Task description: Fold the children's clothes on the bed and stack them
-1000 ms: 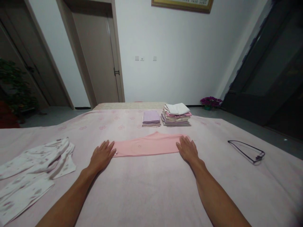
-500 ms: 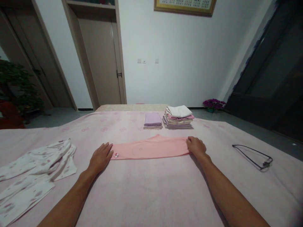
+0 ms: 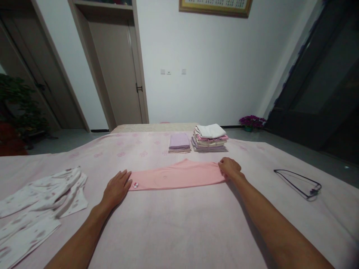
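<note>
A pair of pink pants (image 3: 174,175), folded lengthwise into a long strip, lies across the bed in front of me. A small bow-like patch marks its left end. My left hand (image 3: 116,188) rests flat beside that end, fingers extended and the tips touching the fabric edge. At the wider right end, my right hand (image 3: 230,168) has its fingers curled around the pants' edge; its thumb is mostly hidden.
White patterned clothing (image 3: 47,205) lies rumpled at left. Beyond the pants stand a purple folded pile (image 3: 179,142) and a taller stack of folded clothes (image 3: 209,138). A black wire hanger-like frame (image 3: 298,183) lies at right on the pink bedsheet (image 3: 174,231).
My right hand has lifted slightly and tilted at the right end of the pants. My left hand stays at the other end. The whole view has shifted a little.
</note>
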`<state>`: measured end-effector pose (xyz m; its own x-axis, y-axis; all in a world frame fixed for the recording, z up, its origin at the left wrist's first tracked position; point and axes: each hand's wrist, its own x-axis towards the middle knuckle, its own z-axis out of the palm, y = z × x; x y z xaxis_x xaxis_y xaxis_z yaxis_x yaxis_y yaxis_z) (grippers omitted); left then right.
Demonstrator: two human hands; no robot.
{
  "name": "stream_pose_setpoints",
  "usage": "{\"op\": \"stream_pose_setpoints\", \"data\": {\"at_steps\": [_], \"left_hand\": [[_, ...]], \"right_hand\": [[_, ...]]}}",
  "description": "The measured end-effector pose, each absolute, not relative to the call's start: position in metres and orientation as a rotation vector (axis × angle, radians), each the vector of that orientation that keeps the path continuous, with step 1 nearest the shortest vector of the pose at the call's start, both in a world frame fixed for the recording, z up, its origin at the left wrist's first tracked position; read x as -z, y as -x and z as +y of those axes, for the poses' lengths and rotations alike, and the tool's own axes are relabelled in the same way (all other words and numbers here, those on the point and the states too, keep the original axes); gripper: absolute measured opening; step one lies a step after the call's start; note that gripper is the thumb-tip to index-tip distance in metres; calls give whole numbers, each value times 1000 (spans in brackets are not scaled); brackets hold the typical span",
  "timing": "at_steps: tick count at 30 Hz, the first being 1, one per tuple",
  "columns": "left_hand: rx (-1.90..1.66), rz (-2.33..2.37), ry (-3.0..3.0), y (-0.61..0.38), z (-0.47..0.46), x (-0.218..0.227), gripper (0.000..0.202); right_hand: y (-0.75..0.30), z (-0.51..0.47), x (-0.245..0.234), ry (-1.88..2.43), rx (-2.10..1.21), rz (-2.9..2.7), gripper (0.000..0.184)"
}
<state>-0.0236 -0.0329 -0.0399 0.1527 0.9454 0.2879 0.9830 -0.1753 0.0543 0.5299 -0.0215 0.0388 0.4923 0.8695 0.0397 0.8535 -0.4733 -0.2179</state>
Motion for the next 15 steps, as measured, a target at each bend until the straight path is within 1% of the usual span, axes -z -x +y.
{"op": "stream_pose_setpoints", "data": {"at_steps": [3, 7, 12, 15], "left_hand": [[393, -1930, 2279, 24, -33, 40, 54], [402, -1934, 2289, 24, -32, 41, 55], [434, -1950, 2293, 25, -32, 42, 54], [457, -1956, 2302, 24, -32, 43, 53]], "right_hand": [[-532, -24, -40, 2526, -168, -1454, 27], [-533, -22, -39, 2546, -237, -1411, 38], [-540, -19, -33, 2589, -206, -1318, 33], [-542, -20, -29, 2586, -160, -1321, 39]]}}
